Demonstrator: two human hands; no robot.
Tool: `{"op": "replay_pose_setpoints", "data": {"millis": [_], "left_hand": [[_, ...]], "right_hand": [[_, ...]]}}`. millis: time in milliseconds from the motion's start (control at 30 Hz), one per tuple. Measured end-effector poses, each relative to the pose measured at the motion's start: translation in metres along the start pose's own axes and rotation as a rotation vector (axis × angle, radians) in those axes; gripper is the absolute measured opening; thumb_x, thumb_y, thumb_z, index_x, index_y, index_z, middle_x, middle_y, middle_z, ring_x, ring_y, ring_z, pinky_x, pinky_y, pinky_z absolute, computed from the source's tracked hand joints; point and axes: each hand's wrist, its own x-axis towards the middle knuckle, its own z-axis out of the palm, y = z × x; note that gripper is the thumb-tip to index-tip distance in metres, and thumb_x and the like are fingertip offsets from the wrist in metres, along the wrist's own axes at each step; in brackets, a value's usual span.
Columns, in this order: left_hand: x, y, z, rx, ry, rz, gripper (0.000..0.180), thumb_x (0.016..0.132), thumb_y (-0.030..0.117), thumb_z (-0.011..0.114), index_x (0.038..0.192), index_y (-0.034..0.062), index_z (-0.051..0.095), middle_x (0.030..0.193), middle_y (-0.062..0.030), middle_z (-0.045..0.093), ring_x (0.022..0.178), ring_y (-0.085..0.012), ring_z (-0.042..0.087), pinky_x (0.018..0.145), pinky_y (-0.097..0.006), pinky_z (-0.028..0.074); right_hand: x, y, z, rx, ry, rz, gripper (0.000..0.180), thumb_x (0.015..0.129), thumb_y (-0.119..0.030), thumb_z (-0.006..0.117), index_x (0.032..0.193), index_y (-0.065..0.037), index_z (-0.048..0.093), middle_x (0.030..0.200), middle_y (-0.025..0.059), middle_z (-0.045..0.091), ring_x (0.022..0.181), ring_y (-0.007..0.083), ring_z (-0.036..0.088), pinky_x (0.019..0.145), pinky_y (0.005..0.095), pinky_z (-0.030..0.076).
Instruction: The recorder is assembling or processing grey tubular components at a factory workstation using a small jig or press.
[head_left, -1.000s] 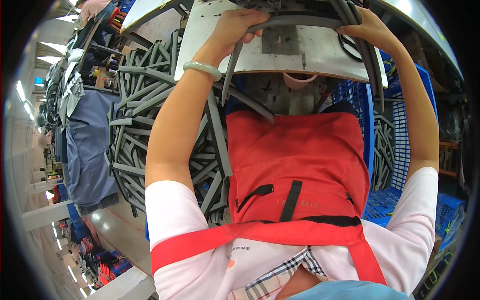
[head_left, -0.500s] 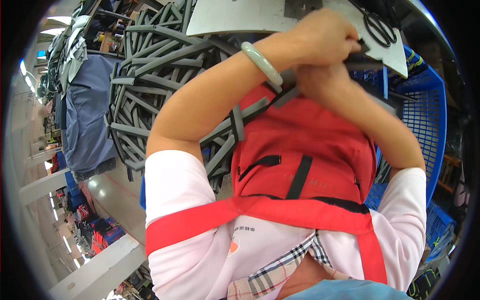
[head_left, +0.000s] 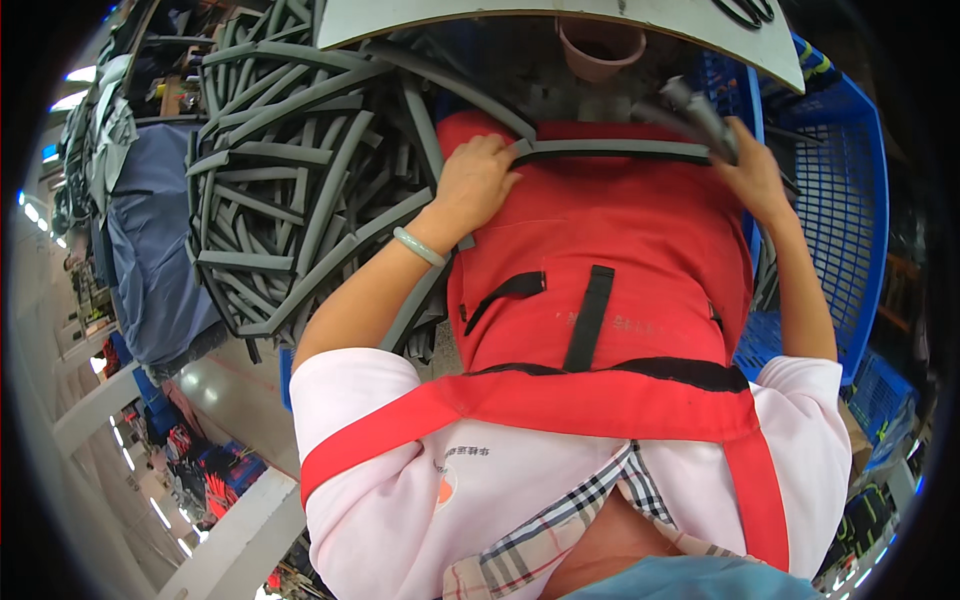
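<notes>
A grey strip with a black edge (head_left: 620,149) runs almost straight across the top of my red apron (head_left: 610,230), from hand to hand. My left hand (head_left: 477,180), below a pale bangle, is closed on its left end, where more grey strip continues toward the heap. My right hand (head_left: 752,175) closes around the strip's other end. A blurred grey piece (head_left: 700,112) sticks up beside the right fingers; I cannot make out whether it belongs to the same strip. On my left lies a big tangled heap of grey strips (head_left: 290,155).
Beyond my lap is a white tabletop (head_left: 450,18), with black-handled scissors (head_left: 745,12) partly in view at its far right. A pink bucket (head_left: 600,50) stands under the table edge. Blue plastic crates (head_left: 835,215) stand on my right. A grey-blue cloth cover (head_left: 160,240) hangs farther left.
My hands were together over the tabletop, forearms crossing. They have come down and spread apart above my lap, with the strip now stretched between them.
</notes>
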Motion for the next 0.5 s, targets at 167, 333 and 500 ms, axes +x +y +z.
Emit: {"op": "replay_pose_setpoints", "data": {"millis": [167, 333, 500], "left_hand": [[0.007, -0.003, 0.022, 0.114, 0.063, -0.005, 0.035, 0.084, 0.017, 0.064, 0.114, 0.0, 0.061, 0.101, -0.0134, 0.062, 0.092, -0.031, 0.061, 0.079, -0.041, 0.051], [0.024, -0.01, 0.012, -0.061, -0.064, -0.064, 0.029, 0.09, 0.02, 0.057, 0.108, -0.0006, 0.064, 0.093, -0.0183, 0.065, 0.087, -0.0364, 0.063, 0.076, -0.044, 0.051], [0.065, 0.09, -0.062, -1.018, -0.49, -0.065, 0.027, 0.099, 0.02, 0.053, 0.111, -0.002, 0.062, 0.081, -0.0029, 0.066, 0.071, -0.0089, 0.06, 0.064, -0.024, 0.047]], "right_hand": [[-0.059, 0.097, -0.035, -0.228, 0.291, 0.169, 0.053, 0.081, -0.018, 0.069, 0.13, -0.006, 0.053, 0.113, 0.0183, 0.065, 0.106, 0.0342, 0.062, 0.089, 0.0397, 0.047], [-0.051, 0.012, -0.02, 0.194, 0.203, 0.032, 0.053, 0.081, -0.009, 0.068, 0.133, -0.009, 0.054, 0.129, 0.0144, 0.058, 0.121, 0.0282, 0.053, 0.103, 0.0368, 0.041], [-0.015, -0.099, 0.013, 0.127, 0.15, -0.586, 0.053, 0.071, -0.006, 0.074, 0.121, -0.011, 0.057, 0.116, 0.0106, 0.059, 0.116, 0.0308, 0.052, 0.1, 0.0421, 0.039]]}}
